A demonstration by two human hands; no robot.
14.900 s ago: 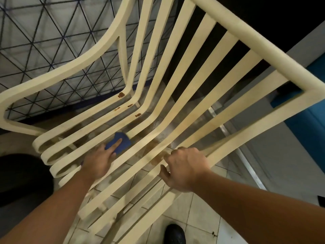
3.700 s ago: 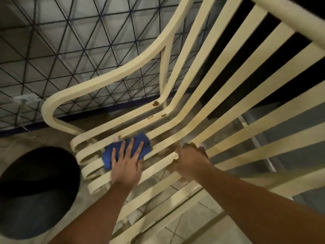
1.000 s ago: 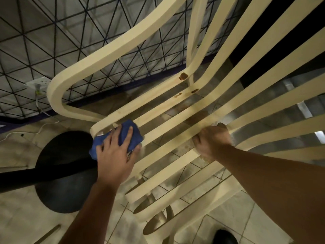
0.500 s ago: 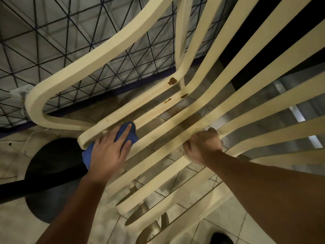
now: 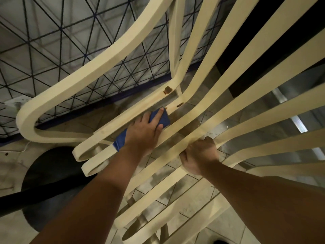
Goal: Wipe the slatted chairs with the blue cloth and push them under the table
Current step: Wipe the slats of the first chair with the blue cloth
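Observation:
A cream slatted chair point(image 5: 98, 67) fills the view, its seat slats running from lower left to upper right. My left hand point(image 5: 143, 133) presses the folded blue cloth point(image 5: 164, 118) flat onto the leftmost seat slats, close to the brown stains near the armrest post. The fingers lie straight over the cloth. My right hand point(image 5: 199, 155) grips a middle seat slat with its fingers curled around it. The table is not recognisable in this view.
A wall with a dark triangular grid pattern point(image 5: 52, 41) stands behind the chair. A round black base with a dark bar point(image 5: 47, 187) sits on the tiled floor point(image 5: 10, 164) at the lower left. A white socket and cord point(image 5: 19, 101) lie at the left.
My left hand has slid the blue cloth up along the left slats, from the front curve toward the stained corner by the armrest post. My right hand keeps its grip on the middle slat.

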